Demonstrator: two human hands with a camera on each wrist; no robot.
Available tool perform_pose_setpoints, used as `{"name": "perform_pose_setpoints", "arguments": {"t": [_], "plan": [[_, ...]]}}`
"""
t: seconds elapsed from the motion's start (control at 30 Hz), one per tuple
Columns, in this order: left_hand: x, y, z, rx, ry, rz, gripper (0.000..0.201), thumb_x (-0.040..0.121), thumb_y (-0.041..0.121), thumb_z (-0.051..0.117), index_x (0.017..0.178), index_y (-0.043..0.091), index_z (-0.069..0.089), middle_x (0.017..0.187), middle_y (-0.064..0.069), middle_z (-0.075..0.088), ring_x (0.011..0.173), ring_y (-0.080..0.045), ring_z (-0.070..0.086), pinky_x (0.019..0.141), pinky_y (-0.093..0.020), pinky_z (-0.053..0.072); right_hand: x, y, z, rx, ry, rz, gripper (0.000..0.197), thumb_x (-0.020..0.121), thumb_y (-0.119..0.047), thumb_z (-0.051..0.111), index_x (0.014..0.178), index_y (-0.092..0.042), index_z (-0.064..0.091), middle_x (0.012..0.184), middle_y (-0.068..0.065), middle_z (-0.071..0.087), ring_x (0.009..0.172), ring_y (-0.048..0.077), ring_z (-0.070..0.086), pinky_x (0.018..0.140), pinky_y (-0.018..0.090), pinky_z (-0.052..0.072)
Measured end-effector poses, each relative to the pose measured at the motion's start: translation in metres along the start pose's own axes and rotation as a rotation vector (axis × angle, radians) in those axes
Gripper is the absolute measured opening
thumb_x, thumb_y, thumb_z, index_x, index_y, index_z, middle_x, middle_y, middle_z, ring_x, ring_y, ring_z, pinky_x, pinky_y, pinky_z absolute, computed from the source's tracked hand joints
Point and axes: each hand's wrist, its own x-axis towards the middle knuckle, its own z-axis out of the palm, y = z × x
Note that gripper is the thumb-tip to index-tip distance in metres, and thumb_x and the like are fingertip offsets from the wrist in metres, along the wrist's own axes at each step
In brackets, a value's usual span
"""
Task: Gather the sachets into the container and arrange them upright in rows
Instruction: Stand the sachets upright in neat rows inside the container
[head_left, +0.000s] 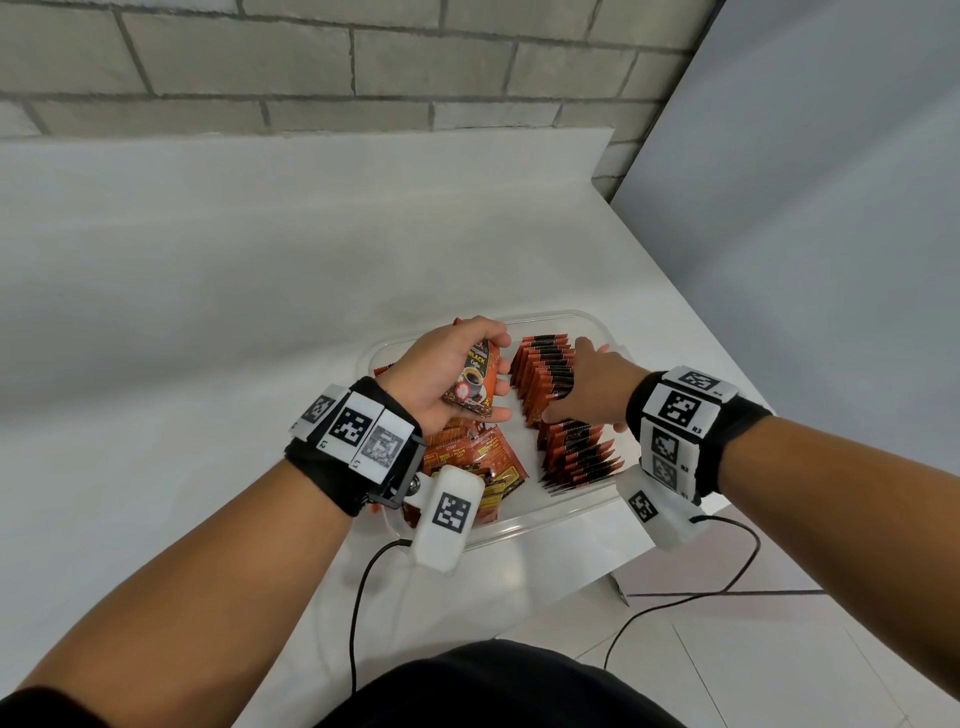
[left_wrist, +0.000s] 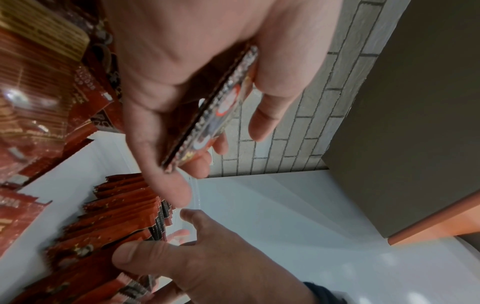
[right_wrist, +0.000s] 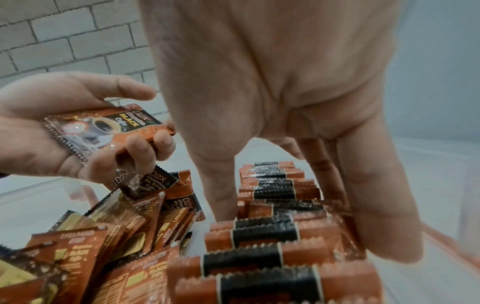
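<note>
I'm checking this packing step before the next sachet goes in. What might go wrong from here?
The upright row of orange-and-black sachets leans on the right hand, whose fingers reach into it; letting go may tip it. The left hand holds a small stack of black coffee sachets that might fan out. The loose sachet pile in the clear plastic container could slide into the row.

We see the sachets (head_left: 550, 379) red-orange w/ black bands at top, serrated edges. The held sachet (head_left: 475, 382) shows a black coffee cup pic, "BLACK" text. Container (head_left: 571, 512) is clear plastic. Desk (head_left: 208, 312) white; wall (head_left: 311, 62) grey brick; wrist bands (head_left: 363, 441) black w/ b&w square markers.
</note>
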Motion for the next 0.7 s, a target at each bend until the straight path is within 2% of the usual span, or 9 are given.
{"name": "perform_pose_setpoints", "arguments": {"t": [0.13, 0.27, 0.4, 0.47, 0.7], "plan": [[-0.0002, -0.0006, 0.0002, 0.001, 0.004, 0.000, 0.016, 0.092, 0.030, 0.056, 0.088, 0.015, 0.061, 0.075, -0.005, 0.060, 0.061, -0.017, 0.059, 0.068, -0.041, 0.056, -0.0011, -0.0004, 0.0020, 0.008, -0.010, -0.003, 0.107, 0.069, -0.055, 0.074, 0.145, -0.012, 0.012, 0.134, 0.015, 0.045, 0.104, 0.027, 0.058, 0.074, 0.036, 0.055], [-0.0007, -0.0009, 0.0005, -0.001, 0.001, 0.001, 0.016, 0.093, 0.030, 0.056, 0.089, 0.015, 0.061, 0.074, -0.004, 0.060, 0.061, -0.016, 0.059, 0.067, -0.040, 0.057, -0.0037, -0.0042, 0.0027, -0.033, -0.035, -0.004, 0.122, 0.063, -0.057, 0.079, 0.148, -0.015, 0.003, 0.137, 0.017, 0.043, 0.111, 0.029, 0.056, 0.084, 0.041, 0.055], [-0.0009, -0.0010, 0.0009, 0.000, 0.000, 0.002, 0.016, 0.093, 0.030, 0.055, 0.088, 0.015, 0.060, 0.074, -0.004, 0.060, 0.061, -0.016, 0.059, 0.067, -0.040, 0.056, -0.0043, -0.0050, 0.0016, -0.065, -0.019, -0.013, 0.123, 0.064, -0.045, 0.083, 0.148, -0.010, 0.000, 0.132, 0.020, 0.047, 0.102, 0.029, 0.060, 0.077, 0.035, 0.055], [-0.0011, -0.0010, 0.0012, -0.001, 0.000, 0.005, 0.015, 0.093, 0.029, 0.055, 0.088, 0.015, 0.060, 0.073, -0.004, 0.060, 0.060, -0.016, 0.058, 0.067, -0.040, 0.056, -0.0043, -0.0031, 0.0018, -0.066, -0.005, -0.024, 0.117, 0.069, -0.041, 0.081, 0.147, -0.006, 0.002, 0.130, 0.018, 0.050, 0.105, 0.029, 0.059, 0.078, 0.033, 0.053], [-0.0007, -0.0020, 0.0015, 0.002, 0.002, 0.013, 0.016, 0.093, 0.029, 0.056, 0.087, 0.016, 0.061, 0.071, -0.003, 0.060, 0.060, -0.016, 0.059, 0.067, -0.040, 0.057, -0.0038, -0.0002, 0.0036, -0.058, 0.003, -0.024, 0.107, 0.074, -0.043, 0.076, 0.147, -0.007, 0.006, 0.129, 0.015, 0.051, 0.109, 0.027, 0.057, 0.082, 0.033, 0.050]]}}
